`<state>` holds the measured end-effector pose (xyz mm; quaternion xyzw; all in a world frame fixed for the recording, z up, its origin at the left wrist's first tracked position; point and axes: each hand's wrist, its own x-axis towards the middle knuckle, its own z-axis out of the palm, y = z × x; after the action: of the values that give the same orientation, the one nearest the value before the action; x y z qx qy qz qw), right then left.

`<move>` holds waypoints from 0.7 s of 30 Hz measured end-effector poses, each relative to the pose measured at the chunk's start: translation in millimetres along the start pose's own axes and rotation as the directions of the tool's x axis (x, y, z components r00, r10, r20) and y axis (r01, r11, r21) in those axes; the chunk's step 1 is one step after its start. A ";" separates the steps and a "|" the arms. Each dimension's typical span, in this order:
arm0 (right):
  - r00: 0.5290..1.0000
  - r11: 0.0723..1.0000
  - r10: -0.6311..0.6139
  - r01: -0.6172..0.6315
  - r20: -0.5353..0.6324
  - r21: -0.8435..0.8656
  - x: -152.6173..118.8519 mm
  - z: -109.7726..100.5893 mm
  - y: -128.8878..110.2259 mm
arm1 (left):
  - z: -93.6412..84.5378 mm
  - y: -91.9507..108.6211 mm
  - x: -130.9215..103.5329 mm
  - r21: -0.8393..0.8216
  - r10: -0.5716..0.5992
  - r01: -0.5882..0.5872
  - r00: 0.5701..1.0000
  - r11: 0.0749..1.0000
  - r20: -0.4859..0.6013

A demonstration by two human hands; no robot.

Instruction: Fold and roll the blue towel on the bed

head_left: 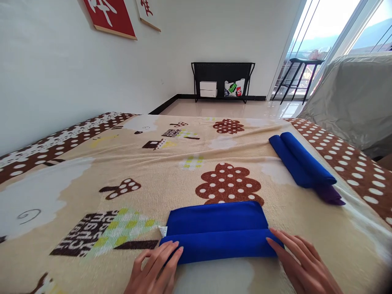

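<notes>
A folded blue cloth lies near me on the patterned blanket, its near part doubled over into a thick flap. A small white tag sticks out at its left side. My left hand grips the cloth's near left end, fingertips over the fold. At the opposite end my right hand has its thumb and fingers closed around the right edge. Farther right rests a second blue cloth, folded into a narrow bundle, with a piece of purple fabric poking out from under its near end.
The blanket has brown dotted borders and some creases. Beyond it stands a black rack holding white boxes and a printed bag. A grey-covered bulky object and a black stool are at the right.
</notes>
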<state>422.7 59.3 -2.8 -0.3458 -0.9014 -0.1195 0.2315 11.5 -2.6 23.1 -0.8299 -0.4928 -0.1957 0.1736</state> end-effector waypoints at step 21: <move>0.987 0.996 0.030 -0.042 0.161 0.076 129.5 50.9 -34.2 | 58.8 35.9 125.9 -0.045 0.064 -0.053 0.958 0.998 0.279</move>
<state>297.8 126.9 16.1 -0.3609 -0.9147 -0.0514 0.1745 107.5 103.8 31.4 -0.8665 -0.4839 -0.0802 0.0925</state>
